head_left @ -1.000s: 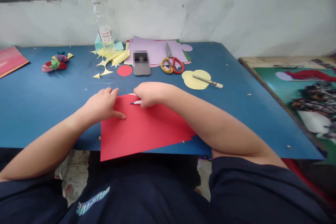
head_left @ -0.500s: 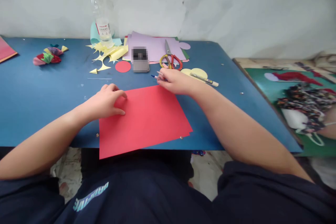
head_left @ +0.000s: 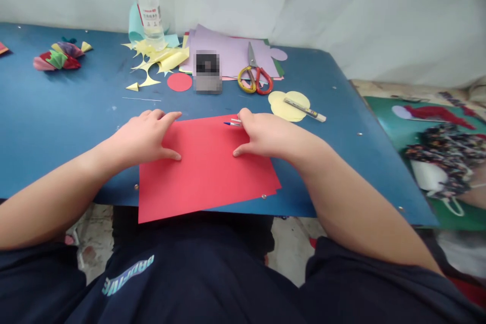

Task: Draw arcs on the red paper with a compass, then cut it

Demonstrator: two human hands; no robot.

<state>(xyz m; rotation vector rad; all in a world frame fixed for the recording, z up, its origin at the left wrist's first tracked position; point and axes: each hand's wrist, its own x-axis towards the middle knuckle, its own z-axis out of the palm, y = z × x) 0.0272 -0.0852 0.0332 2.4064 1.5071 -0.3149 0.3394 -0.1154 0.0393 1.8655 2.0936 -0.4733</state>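
Note:
A sheet of red paper (head_left: 205,172) lies on the blue table and overhangs its near edge. On its left side rests my left hand (head_left: 142,139), thumb and fingers spread, holding nothing. My right hand (head_left: 268,134) is over the upper right part of the sheet with its thumb stretched out. From its curled fingers pokes a slim pen-like tool (head_left: 232,123) with a blue tip and a white prong; the rest is hidden in the palm. Just beyond this hand are pale yellow paper circles (head_left: 283,110) with a marker (head_left: 304,109) lying across them.
Scissors (head_left: 252,73) and a blurred-out object (head_left: 207,72) lie by stacked lilac paper (head_left: 228,50). Yellow scraps (head_left: 170,58), a red circle (head_left: 179,82) and a water bottle (head_left: 152,20) stand leftward. Folded coloured paper (head_left: 64,55) sits far left. The wall (head_left: 322,5) bounds the back.
My right hand has come nearer and over the red sheet, its thumb now spread, with the pen-like tool still in it. My left hand stays on the sheet. The view has tilted down slightly.

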